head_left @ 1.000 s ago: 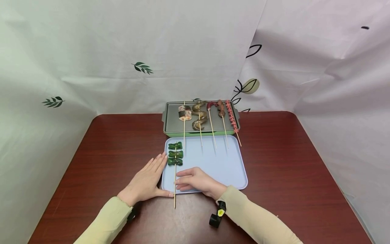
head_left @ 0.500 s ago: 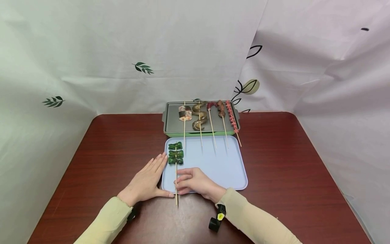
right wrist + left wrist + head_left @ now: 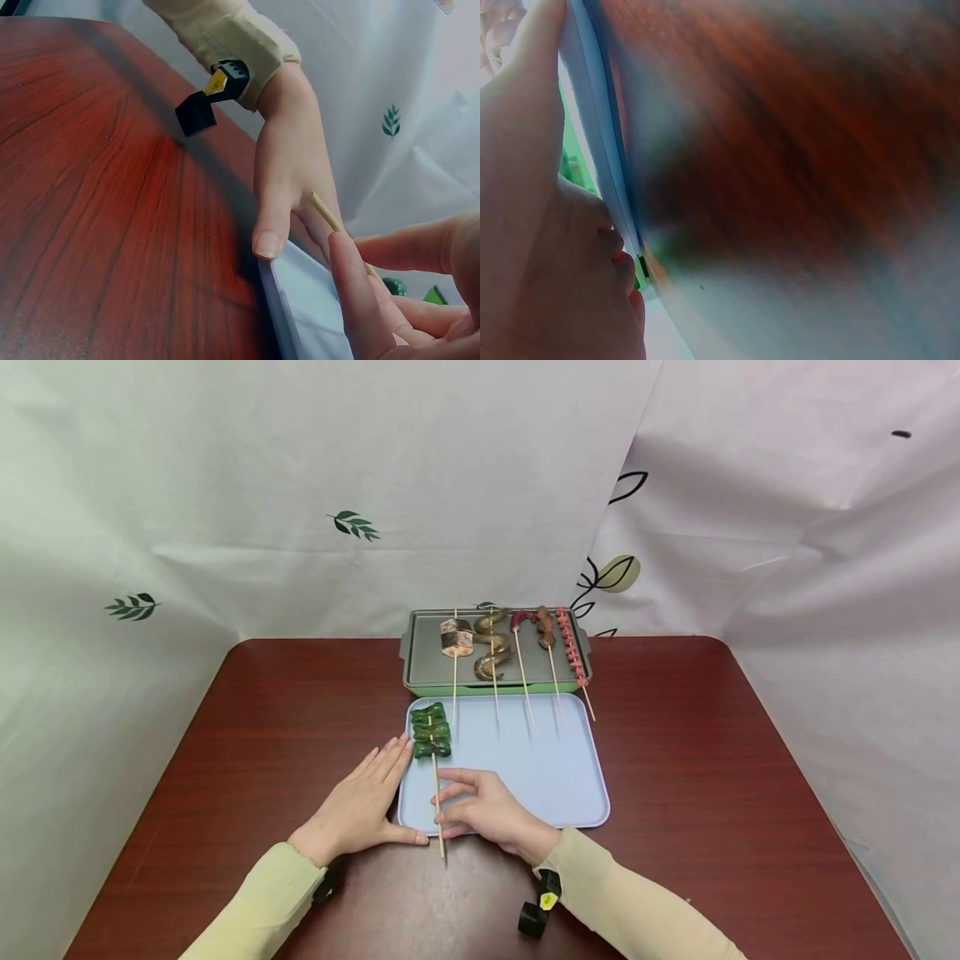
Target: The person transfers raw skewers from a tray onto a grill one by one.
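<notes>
A skewer of green pepper pieces (image 3: 431, 732) is over the left side of the light blue tray (image 3: 525, 768). Its wooden stick (image 3: 324, 210) is pinched between the thumb and fingers of my right hand (image 3: 487, 814), near the tray's front edge. The stick's lower end sticks out past that edge, tilted up in the right wrist view. My left hand (image 3: 363, 802) rests with straight fingers along the tray's left rim, its thumb at the front left corner. In the left wrist view, this hand (image 3: 525, 225) lies beside the tray's edge.
Behind the tray stands a green-sided grill pan (image 3: 420, 668). On it lie a fish skewer (image 3: 456, 637), a brown wavy skewer (image 3: 491, 645), a dark red curled skewer (image 3: 519, 620), a brown meat skewer (image 3: 545, 627) and a pink skewer (image 3: 571, 647). Their sticks overhang toward the tray.
My right hand has taken the pepper skewer's stick in its pinch. The stick's lower end has shifted right and away from me, and the pepper pieces now appear closer together. My left hand stays put.
</notes>
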Demonstrator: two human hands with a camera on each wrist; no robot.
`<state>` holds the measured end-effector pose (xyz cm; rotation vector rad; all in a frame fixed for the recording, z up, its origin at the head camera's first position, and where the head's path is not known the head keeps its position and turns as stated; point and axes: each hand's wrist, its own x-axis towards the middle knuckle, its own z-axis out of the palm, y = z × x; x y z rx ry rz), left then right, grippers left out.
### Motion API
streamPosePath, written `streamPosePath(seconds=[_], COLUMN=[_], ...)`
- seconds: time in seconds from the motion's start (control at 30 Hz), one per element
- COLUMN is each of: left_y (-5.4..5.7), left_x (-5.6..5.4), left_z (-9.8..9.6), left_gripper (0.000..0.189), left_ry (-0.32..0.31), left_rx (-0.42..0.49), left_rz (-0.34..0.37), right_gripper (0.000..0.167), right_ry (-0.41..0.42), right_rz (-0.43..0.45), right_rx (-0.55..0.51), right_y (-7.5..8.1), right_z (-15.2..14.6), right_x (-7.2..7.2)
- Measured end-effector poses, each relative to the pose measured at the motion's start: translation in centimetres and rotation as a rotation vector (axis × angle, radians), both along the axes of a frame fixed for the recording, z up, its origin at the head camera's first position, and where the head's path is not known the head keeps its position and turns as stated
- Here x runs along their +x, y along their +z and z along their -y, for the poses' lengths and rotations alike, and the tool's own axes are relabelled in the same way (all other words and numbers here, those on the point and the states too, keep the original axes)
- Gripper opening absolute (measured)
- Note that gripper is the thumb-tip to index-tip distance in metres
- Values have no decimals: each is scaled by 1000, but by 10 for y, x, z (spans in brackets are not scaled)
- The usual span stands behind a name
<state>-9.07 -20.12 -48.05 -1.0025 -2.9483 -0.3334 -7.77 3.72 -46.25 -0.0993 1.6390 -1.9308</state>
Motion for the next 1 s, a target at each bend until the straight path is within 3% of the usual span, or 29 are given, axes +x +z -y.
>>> streamPosePath(seconds=[0.53,0.8,1.0], left_y=[1,0,-1], left_x=[-1,0,-1], left_z=[-1,-1,0], left_gripper=[129,134,135], left_ry=[11,13,24], left_rx=[9,2,-22], left_rz=[13,27,46], right_gripper=[65,66,66], right_ry=[90,92,54], right_rz=[-176,-267,-299], right_rx=[26,72,112], right_y=[24,47,60], right_z=[-2,-3,4], right_x=[-2,-21,-45])
